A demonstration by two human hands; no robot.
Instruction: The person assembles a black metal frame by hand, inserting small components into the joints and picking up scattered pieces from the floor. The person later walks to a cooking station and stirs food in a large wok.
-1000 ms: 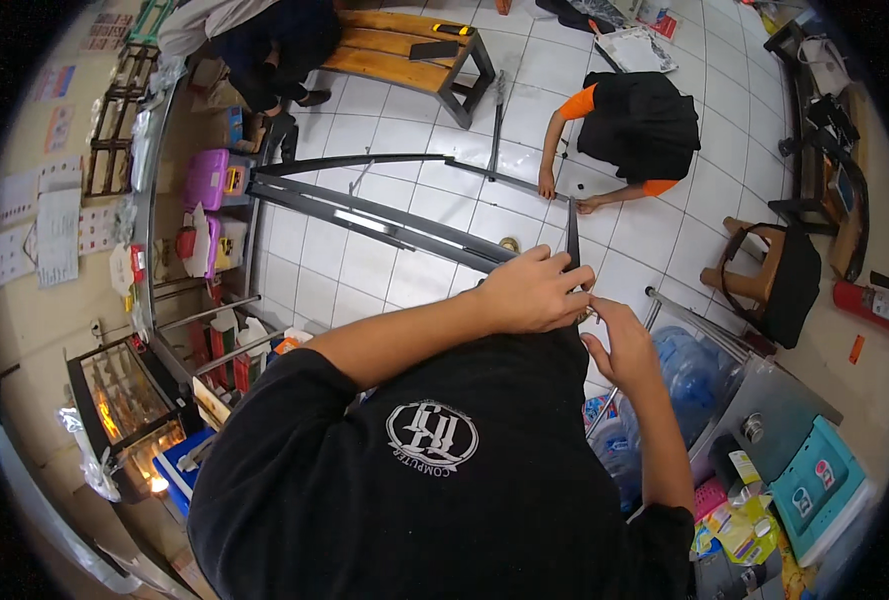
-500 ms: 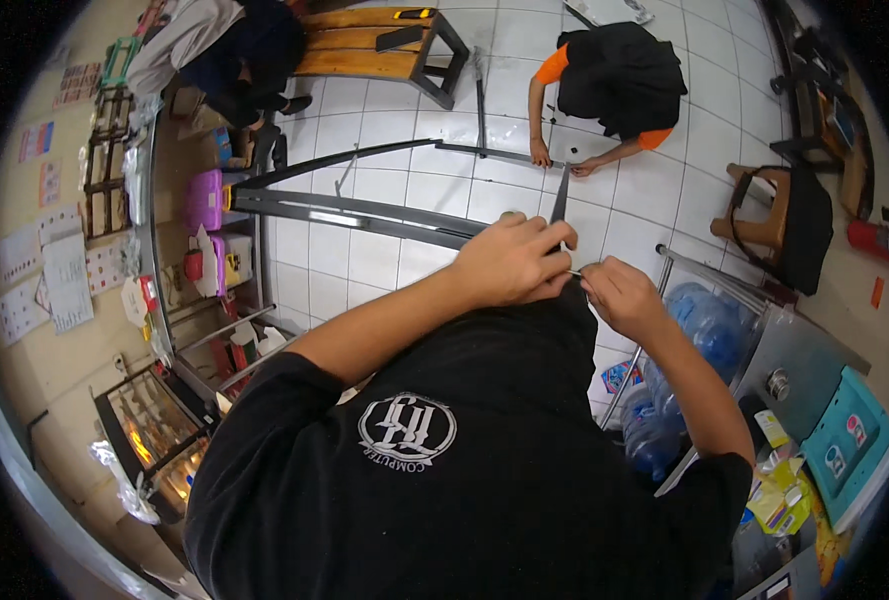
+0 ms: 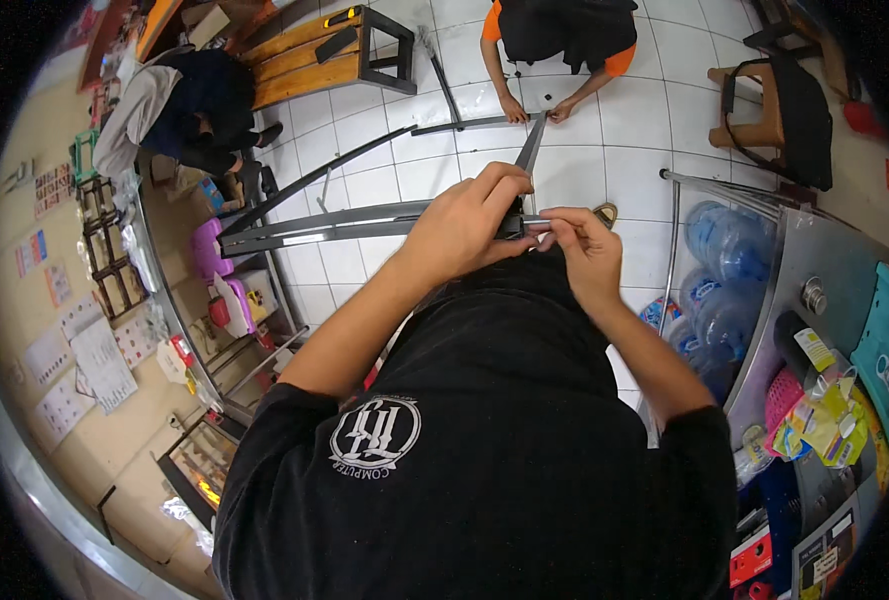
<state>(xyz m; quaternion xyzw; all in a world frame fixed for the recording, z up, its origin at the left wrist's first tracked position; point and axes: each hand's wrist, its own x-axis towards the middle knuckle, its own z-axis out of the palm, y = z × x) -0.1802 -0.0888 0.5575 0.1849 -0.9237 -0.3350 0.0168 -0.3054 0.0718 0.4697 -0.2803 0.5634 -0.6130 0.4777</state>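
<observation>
My left hand (image 3: 469, 225) is closed around the near corner of a dark grey metal-bar frame (image 3: 334, 235), just above my lap. Beside it, my right hand (image 3: 586, 258) pinches a thin, light grey rod-like piece (image 3: 536, 222) between thumb and fingers. The piece's left end meets the dark corner; whether it sits inside cannot be made out. Long bars run left from my hand, and another bar (image 3: 531, 150) slants away from me. At that bar's far end, a co-worker's hands (image 3: 539, 112) touch the frame, low over the tiled floor.
A wooden bench (image 3: 309, 60) stands far left, a second person (image 3: 189, 110) sitting near it. To the right are a brown stool with a black bag (image 3: 799, 120), blue water bottles (image 3: 729, 290) and a metal cabinet (image 3: 814, 250). A metal-framed rack lines the left.
My view has shifted, so the surroundings sit higher. My right hand has drawn closer to my left, and more of the light piece shows between them. My left hand stays on the corner.
</observation>
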